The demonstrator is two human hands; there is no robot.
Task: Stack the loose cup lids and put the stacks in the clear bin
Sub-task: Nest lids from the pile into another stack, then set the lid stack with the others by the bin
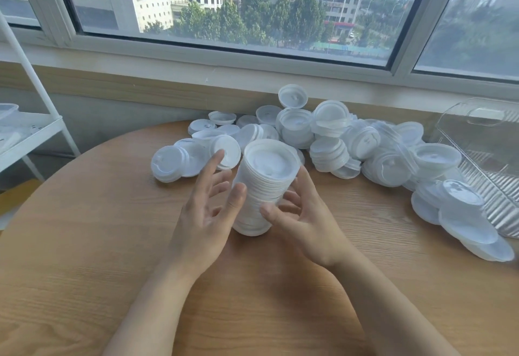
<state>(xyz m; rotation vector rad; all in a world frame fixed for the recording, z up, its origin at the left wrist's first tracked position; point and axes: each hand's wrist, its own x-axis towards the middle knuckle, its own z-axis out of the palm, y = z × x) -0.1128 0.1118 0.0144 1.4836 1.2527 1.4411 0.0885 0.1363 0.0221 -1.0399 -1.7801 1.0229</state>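
Both hands flank the tall lid stack [265, 184] on the table [98, 243], left hand [206, 209] spread open, right hand [302, 215] loosely cupping it.

**Camera Arrangement: Single Head-Mounted View**

One wide-angle camera is in use, worn on the person's head. It faces forward and downward across the round light-wood counter [84, 243] toward the wide aluminium-framed window [252, 4] beyond its far edge. The view is close: both forearms enter from the bottom edge, and the left hand [207, 209] and right hand [303, 221] sit near frame centre. Straight lines bow toward the edges. No second view exists, so no overlap applies.
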